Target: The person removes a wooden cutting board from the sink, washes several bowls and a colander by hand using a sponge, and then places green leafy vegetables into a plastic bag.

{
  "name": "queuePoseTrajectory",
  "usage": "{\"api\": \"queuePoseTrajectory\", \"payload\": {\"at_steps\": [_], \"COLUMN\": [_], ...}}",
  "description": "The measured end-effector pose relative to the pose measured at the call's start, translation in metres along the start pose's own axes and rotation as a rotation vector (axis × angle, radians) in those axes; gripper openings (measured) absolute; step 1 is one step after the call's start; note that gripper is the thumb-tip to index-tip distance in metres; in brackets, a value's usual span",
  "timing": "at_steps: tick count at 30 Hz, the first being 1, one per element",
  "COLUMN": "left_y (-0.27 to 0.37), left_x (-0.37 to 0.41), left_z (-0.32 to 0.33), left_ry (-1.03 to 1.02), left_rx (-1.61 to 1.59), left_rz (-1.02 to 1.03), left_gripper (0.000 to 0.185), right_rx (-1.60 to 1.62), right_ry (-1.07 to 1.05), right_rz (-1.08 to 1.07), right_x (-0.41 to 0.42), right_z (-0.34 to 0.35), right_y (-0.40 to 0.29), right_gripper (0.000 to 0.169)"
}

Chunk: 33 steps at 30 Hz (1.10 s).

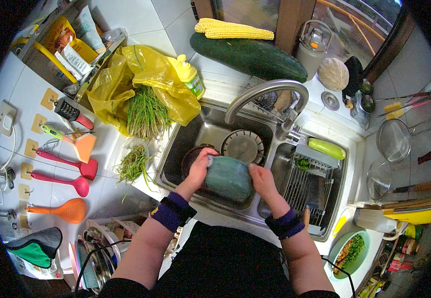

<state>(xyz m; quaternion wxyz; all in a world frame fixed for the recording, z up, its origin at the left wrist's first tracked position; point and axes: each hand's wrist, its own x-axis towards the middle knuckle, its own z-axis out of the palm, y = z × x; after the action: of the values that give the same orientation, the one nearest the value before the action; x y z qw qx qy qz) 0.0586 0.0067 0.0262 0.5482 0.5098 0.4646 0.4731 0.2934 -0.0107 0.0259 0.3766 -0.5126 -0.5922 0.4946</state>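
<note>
Over the left basin of the steel sink (215, 119), I hold a rounded blue-green piece, apparently gourd (228, 178), between both hands. My left hand (199, 167) grips its left end, where a bit of whitish film shows by the fingers. At the right end, my right hand (263, 180) has its fingers curled against the edge. Motion blurs the surface, and its underside is hidden. Beneath it in the basin are a brown slatted basket (191, 158), partly covered by my left hand, and a round, pale-rimmed strainer (242, 147). The curved tap (267, 87) arches above them.
A drying rack (306, 186) with a cleaver fills the right basin. Chives (148, 111) stick out of a yellow bag (163, 85) at left. Corn (237, 30) rests on a large green gourd (249, 57) behind the tap. A green bowl (366, 244) with chopped food stands right.
</note>
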Motion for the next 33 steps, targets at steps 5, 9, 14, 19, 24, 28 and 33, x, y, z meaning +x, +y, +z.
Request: {"api": "queuePoseTrajectory", "payload": {"at_steps": [5, 9, 14, 19, 24, 28, 33], "left_y": [0.063, 0.043, -0.004, 0.003, 0.0, -0.013, -0.02], "left_x": [-0.006, 0.006, 0.001, -0.023, -0.034, -0.012, -0.003], "left_z": [0.066, 0.03, 0.012, 0.055, 0.063, 0.037, 0.022], "left_ry": [-0.095, -0.099, 0.017, 0.23, 0.237, 0.224, 0.129], "left_rx": [0.976, 0.648, 0.418, 0.684, 0.694, 0.024, -0.462], "left_rz": [0.293, 0.249, 0.103, 0.084, -0.083, -0.557, -0.781], "left_gripper": [0.029, 0.027, 0.042, 0.05, 0.053, 0.057, 0.058], "right_rx": [-0.194, -0.093, -0.083, -0.147, -0.253, -0.279, -0.132], "right_ry": [-0.003, 0.099, 0.179, 0.203, 0.212, 0.193, 0.26], "right_rz": [0.041, 0.019, -0.001, 0.023, 0.011, -0.151, -0.126], "right_x": [0.003, -0.004, -0.004, 0.006, 0.002, -0.007, -0.005], "right_z": [0.016, 0.015, 0.013, 0.014, 0.016, 0.018, 0.012], "right_y": [-0.02, -0.027, -0.032, -0.012, -0.015, -0.031, -0.021], "right_gripper": [0.048, 0.051, 0.052, 0.052, 0.048, 0.043, 0.039]}}
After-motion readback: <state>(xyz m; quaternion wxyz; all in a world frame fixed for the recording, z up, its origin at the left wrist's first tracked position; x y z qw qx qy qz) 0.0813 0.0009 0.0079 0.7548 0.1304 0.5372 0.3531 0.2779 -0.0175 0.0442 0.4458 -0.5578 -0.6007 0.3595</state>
